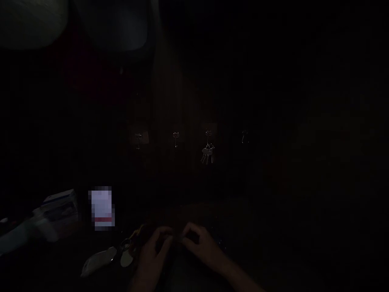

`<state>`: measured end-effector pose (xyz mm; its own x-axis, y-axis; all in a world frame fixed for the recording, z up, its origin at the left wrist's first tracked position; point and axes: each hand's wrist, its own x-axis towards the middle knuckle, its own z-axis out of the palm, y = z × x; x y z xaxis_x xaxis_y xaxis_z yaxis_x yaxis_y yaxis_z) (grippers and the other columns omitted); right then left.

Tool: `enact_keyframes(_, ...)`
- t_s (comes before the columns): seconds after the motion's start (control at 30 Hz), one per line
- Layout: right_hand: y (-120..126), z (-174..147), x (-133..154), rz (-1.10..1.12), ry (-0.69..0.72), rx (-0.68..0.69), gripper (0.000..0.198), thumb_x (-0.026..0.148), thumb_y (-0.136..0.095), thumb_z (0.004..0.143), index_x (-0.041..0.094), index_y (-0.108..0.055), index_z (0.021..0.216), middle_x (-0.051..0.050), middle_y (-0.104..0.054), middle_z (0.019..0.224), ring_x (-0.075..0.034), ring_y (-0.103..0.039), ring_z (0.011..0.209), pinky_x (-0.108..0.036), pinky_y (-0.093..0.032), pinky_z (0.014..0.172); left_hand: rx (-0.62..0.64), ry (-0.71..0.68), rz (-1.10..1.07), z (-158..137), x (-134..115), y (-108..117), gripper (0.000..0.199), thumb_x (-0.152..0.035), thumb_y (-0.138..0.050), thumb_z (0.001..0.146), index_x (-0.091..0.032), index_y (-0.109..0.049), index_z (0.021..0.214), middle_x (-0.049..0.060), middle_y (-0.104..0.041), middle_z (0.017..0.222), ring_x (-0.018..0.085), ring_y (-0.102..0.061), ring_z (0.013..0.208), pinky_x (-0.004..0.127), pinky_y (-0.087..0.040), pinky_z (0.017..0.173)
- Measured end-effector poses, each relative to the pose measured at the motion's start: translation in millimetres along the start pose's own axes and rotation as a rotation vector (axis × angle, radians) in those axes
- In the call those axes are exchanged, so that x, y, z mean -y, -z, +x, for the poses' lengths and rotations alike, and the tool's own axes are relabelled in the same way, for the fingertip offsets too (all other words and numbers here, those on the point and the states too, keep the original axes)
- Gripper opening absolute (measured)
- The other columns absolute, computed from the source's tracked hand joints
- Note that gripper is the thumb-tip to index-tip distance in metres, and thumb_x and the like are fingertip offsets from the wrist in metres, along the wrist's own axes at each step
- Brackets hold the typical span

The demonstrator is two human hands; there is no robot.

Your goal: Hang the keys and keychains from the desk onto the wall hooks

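Observation:
The scene is very dark. My left hand [153,257] and my right hand [203,247] come up from the bottom edge, their fingertips close together. Each hand has thumb and forefinger pinched. What they hold between them, if anything, is too dark and small to name. Just left of my left hand lie a pale rounded tag [127,258] and a dark ring [125,244] beside a long pale object [99,260]. A yellowish strand [135,232] runs from near the ring toward my left hand.
A bunch of keys [208,152] hangs from one of several metal hooks [176,138] on the dark upright surface behind. At left are a box [60,211] and a bright blurred-out rectangle [101,207]. Large pale shapes [30,22] fill the top left.

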<state>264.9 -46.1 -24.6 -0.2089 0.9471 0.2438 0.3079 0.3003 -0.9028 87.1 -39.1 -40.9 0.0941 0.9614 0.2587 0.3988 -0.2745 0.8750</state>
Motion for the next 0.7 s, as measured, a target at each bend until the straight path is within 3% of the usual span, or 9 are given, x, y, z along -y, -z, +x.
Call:
enact_keyframes(0.2,16.5,5.2,-3.2,0.259,-0.025,-0.121,0.020,0.038,-0.057,0.078,0.020,-0.052,0.071,0.001,-0.061,0.068,-0.014,-0.057,0.067,-0.025,-0.044,0.065,0.013,-0.050,0.111,0.1,9.6,1.9,0.025,-0.037,-0.048,0.081,-0.025,-0.064,0.097,0.003,-0.071,0.096,0.022,-0.065,0.093,0.033,-0.051,0.083)
enact_keyframes(0.4,42.2,13.3,-11.5,0.277,-0.096,-0.388,0.029,0.047,-0.065,0.067,0.020,-0.056,0.065,0.002,-0.057,0.059,-0.013,-0.054,0.057,-0.025,-0.042,0.056,0.113,-0.146,0.228,1.8,30.5,-6.5,0.022,-0.037,-0.052,0.080,-0.027,-0.067,0.094,0.004,-0.071,0.098,0.023,-0.063,0.096,0.034,-0.050,0.087)
enact_keyframes(0.57,84.4,25.6,-7.2,0.307,-0.071,-0.719,0.028,0.046,-0.068,0.063,0.020,-0.061,0.069,0.001,-0.060,0.063,-0.014,-0.055,0.059,-0.025,-0.042,0.055,0.135,-0.266,0.282,-1.0,22.7,-5.4,0.021,-0.035,-0.049,0.083,-0.027,-0.067,0.091,0.003,-0.071,0.092,0.021,-0.063,0.090,0.030,-0.051,0.082)
enact_keyframes(0.7,130.8,40.5,16.6,0.410,0.007,-0.919,0.026,0.041,-0.071,0.059,0.020,-0.061,0.071,0.002,-0.062,0.064,-0.011,-0.054,0.056,-0.022,-0.041,0.052,0.144,-0.320,0.291,-2.1,16.5,-3.6,0.026,-0.035,-0.042,0.086,-0.027,-0.066,0.093,0.003,-0.070,0.092,0.020,-0.063,0.089,0.029,-0.051,0.081)
